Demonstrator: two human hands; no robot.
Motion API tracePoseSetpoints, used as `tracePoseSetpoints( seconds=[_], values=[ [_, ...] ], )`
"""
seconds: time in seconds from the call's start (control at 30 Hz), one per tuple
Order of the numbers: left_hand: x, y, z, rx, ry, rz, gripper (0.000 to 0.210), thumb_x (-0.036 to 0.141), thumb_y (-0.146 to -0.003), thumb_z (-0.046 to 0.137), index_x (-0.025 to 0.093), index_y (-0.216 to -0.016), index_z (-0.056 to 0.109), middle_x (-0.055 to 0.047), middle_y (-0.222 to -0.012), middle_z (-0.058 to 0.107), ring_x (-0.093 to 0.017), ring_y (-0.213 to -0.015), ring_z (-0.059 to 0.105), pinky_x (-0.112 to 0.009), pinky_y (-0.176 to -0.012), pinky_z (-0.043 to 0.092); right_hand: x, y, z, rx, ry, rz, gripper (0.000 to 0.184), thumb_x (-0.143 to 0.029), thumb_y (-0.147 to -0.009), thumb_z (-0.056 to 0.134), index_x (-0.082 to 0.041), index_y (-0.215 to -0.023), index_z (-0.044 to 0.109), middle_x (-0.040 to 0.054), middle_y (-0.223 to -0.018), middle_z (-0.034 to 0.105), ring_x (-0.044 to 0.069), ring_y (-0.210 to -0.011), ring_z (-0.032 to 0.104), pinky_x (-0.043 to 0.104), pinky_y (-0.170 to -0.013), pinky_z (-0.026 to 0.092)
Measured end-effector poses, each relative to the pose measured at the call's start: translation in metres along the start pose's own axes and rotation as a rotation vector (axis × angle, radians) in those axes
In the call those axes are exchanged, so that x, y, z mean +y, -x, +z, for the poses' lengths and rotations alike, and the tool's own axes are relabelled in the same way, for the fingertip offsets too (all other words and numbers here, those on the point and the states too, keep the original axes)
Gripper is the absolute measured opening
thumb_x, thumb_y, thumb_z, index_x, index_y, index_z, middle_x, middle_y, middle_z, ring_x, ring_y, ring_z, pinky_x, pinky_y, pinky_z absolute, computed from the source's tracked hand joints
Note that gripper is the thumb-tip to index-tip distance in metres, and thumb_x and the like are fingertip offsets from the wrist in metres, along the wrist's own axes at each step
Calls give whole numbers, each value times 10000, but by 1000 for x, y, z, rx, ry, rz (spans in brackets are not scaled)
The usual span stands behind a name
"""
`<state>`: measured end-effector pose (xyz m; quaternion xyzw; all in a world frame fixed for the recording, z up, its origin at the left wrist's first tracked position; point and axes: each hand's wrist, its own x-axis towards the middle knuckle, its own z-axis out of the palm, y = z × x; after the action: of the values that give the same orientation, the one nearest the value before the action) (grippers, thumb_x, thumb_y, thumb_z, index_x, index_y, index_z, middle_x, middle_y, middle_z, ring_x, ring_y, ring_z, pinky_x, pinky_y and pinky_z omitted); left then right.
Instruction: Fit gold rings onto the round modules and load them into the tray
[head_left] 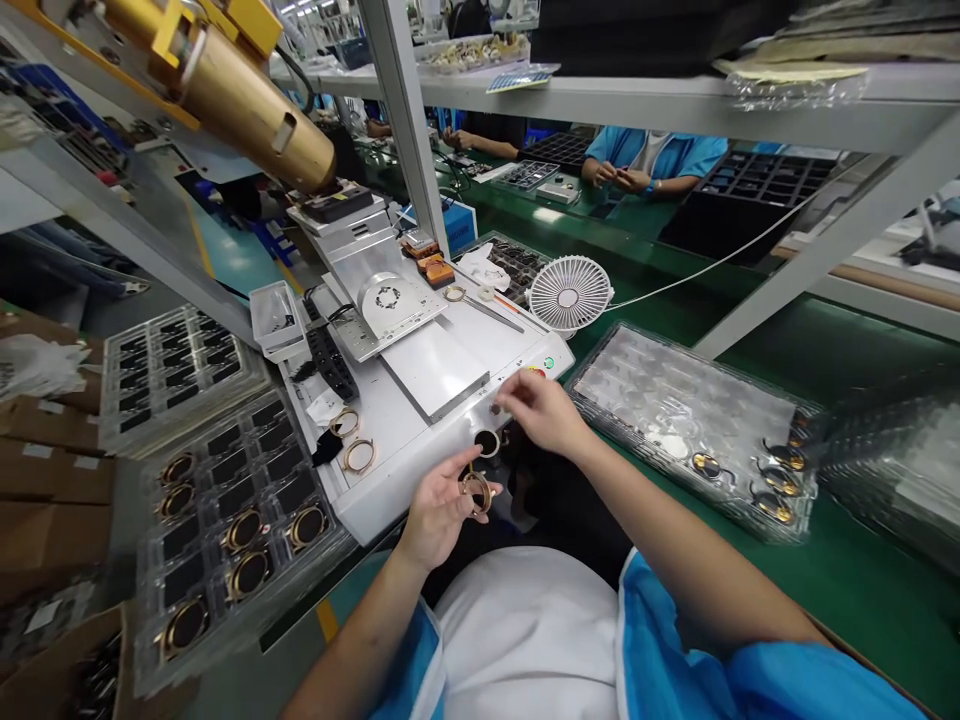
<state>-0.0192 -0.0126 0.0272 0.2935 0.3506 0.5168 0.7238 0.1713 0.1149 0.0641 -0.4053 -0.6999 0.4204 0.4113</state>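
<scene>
My left hand (pixel 439 515) is closed around a gold-rimmed round watch case (pixel 478 492), held in front of my body. Just above it, by the left index fingertip, is a dark round disc with a pale rim (pixel 487 443); whether it is joined to the case I cannot tell. My right hand (pixel 546 412) is raised to the right of the disc, thumb and forefinger pinched together. Anything between those fingertips is too small to name. Behind both hands stands a white machine (pixel 405 470) with a flat metal plate (pixel 439 370).
Two gold rings (pixel 359 456) lie on the machine's left side. Trays with watch cases (pixel 247 545) are stacked at left. A small white fan (pixel 570 293) and a clear tray (pixel 675 390) stand at right. A gold cylinder (pixel 255 115) hangs overhead. A co-worker (pixel 652 160) sits opposite.
</scene>
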Motion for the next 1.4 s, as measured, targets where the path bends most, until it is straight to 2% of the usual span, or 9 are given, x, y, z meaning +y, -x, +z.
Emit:
tracePoseSetpoints(
  seconds=[0.1,0.23,0.37,0.53,0.7,0.87,1.0,1.23,1.4],
  values=[
    [4,4,0,3,-55,45,867,356,-636,968,143,-1389,597,-146,-1016,792,-214,-885,735,-216,-594,588,-1,-47,8,62,46,268,128,-222,-928,609,-221,-831,525,-35,-652,638,146,-560,596,270,-622,477],
    [7,16,-3,-4,-166,118,948,359,-682,942,162,-1498,502,-166,-1050,781,-225,-900,738,-236,-619,601,0,-66,11,132,157,334,227,-236,-819,739,-225,-795,514,-57,-587,575,173,-608,597,278,-645,438],
    [0,26,-3,70,-456,244,930,258,-725,911,264,-1539,461,-212,-1495,554,-284,-1065,738,-282,-678,641,1,-23,10,204,122,249,268,-353,-797,776,-224,-852,547,-62,-585,553,178,-615,582,288,-633,430],
    [-25,16,5,36,-952,414,990,205,-805,824,351,-1618,279,-197,-1716,200,-272,-1087,733,-352,-713,690,3,46,26,-132,-371,368,418,-523,-770,799,-176,-966,674,52,-827,723,204,-726,680,299,-592,522],
    [-36,3,10,-107,-1320,423,1034,180,-858,749,336,-1653,105,-210,-1701,256,-314,-1139,721,-427,-795,690,7,61,33,47,-552,425,433,-523,-723,844,-166,-937,723,57,-867,747,190,-774,696,316,-708,579],
    [-29,6,17,-134,-962,447,802,202,-796,837,304,-1478,428,-211,-1713,201,-254,-1056,754,-332,-706,684,2,58,17,57,-587,429,340,-474,-729,844,-168,-807,718,-5,-648,673,119,-579,605,246,-586,526],
    [-26,7,16,-123,-793,427,743,225,-737,900,266,-1362,502,-244,-1712,174,-264,-1041,763,-307,-653,672,-3,62,12,-27,-586,442,352,-466,-717,857,-165,-851,735,-9,-622,676,116,-527,600,248,-549,534],
    [-29,2,4,-176,-1253,583,587,216,-833,794,225,-1335,490,-237,-1633,393,-242,-1003,779,-349,-763,682,2,64,6,-64,-502,468,405,-462,-658,913,-151,-868,762,21,-661,728,168,-590,701,291,-618,612],
    [-16,-5,-4,-218,-1497,737,515,195,-892,712,220,-1352,483,-199,-1531,553,-312,-1306,654,-428,-984,625,3,66,0,-119,-553,494,465,-454,-587,966,-135,-872,787,31,-696,742,173,-608,720,314,-639,643]
  ],
)
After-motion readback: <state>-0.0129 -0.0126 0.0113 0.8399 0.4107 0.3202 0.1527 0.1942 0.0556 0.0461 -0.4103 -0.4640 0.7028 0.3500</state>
